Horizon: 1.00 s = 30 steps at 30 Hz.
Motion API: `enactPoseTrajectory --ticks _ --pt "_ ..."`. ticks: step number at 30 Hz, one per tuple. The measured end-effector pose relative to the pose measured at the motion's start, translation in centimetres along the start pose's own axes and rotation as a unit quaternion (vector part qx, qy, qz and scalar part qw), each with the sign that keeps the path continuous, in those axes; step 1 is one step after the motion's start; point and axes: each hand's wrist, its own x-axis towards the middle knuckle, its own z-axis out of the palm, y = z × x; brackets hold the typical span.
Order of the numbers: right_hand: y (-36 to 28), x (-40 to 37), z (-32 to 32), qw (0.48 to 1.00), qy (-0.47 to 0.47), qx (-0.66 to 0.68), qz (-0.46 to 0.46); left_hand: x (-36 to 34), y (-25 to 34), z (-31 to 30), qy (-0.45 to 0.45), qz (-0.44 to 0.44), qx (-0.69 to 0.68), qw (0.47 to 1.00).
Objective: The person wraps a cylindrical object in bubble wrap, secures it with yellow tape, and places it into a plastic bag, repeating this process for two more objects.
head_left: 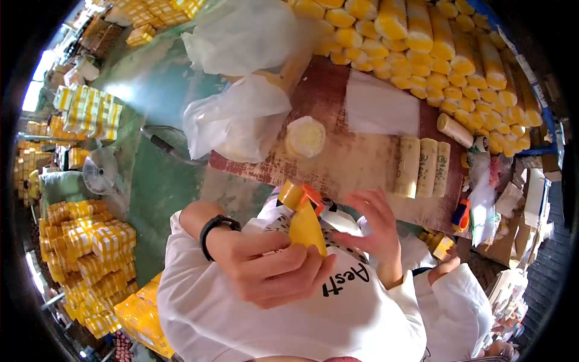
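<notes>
the left hand has its fingers curled closed on the lower end of the yellow tape, an orange tape dispenser just beyond its fingertips. the right hand is open and empty beside them, with three printed cylindrical packs past it on the worn red tabletop.

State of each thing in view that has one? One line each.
Left hand: fingers curled on yellow tape
Right hand: open, fingers spread
Yellow tape: partly hidden by left hand
Printed rolls: lying side by side
Plastic bag: crumpled
Table: worn surface
Yellow-wrapped bundles: piled
Fan: running or off, can't tell
</notes>
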Motion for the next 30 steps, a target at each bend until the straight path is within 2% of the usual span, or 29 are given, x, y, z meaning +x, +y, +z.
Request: enactPoseTrajectory --ticks 1,4,5,8,9,12,13,16,18,19,21,24,25,27,28,29,30 --pt "-0.9 0.9 -0.4 0.998 0.024 0.039 -0.049 0.3 0.4 0.3 -0.011 -0.008 0.015 1.000" --pt "-2.4 2.4 -0.7 0.981 0.010 0.082 -0.178 1.0 1.3 0.9 -0.051 -0.060 0.043 0.996" --pt "-2.1 2.6 -0.1 0.975 0.045 0.063 -0.208 0.7 1.8 1.0 -0.056 -0.079 0.047 0.994" --pt "-1.9 3.3 -0.5 0.978 0.027 0.091 -0.184 0.8 1.8 0.9 -0.088 -0.065 0.080 0.991" --pt "-1.7 3.7 -0.4 0.975 0.035 0.126 -0.180 0.9 2.0 0.6 -0.110 -0.092 0.076 0.987" --pt "-1.5 3.7 -1.5 0.975 0.056 0.109 -0.184 2.1 2.0 1.0 -0.108 -0.161 0.112 0.975" --pt "-1.7 3.6 -2.1 0.975 0.067 0.115 -0.178 2.6 2.1 0.7 -0.132 -0.178 0.105 0.970" --pt "-2.3 3.0 -4.0 0.975 0.087 0.103 -0.174 3.3 2.4 1.1 -0.109 -0.201 0.047 0.972" --pt "-2.5 2.7 -5.0 0.977 0.083 0.061 -0.189 2.3 3.5 1.8 -0.109 -0.253 0.010 0.961" --pt "-2.5 2.5 -5.0 0.978 0.090 0.044 -0.185 1.9 3.9 2.1 -0.109 -0.278 -0.011 0.954" --pt "-2.3 2.3 -4.9 0.979 0.105 0.012 -0.175 1.8 3.6 2.7 -0.042 -0.307 -0.004 0.951" --pt "-1.4 1.6 -4.9 0.983 0.144 -0.047 -0.100 1.9 3.1 2.5 0.029 -0.421 0.062 0.904" --pt "-0.5 1.4 -4.8 0.979 0.180 -0.012 -0.100 1.5 2.6 2.3 0.056 -0.436 0.086 0.894" --pt "0.4 0.3 -5.3 0.978 0.206 -0.006 -0.028 -0.2 0.8 2.3 0.121 -0.432 0.123 0.885" --pt "1.0 -0.2 -5.4 0.975 0.220 -0.004 0.006 -1.6 -0.3 2.5 0.098 -0.462 0.114 0.874" --pt "2.3 -0.6 -4.9 0.963 0.270 0.002 0.001 -3.3 -1.4 3.0 0.073 -0.492 0.104 0.861" --pt "2.8 -0.8 -4.9 0.960 0.275 0.019 0.058 -5.5 -2.5 4.2 0.066 -0.547 0.033 0.834"
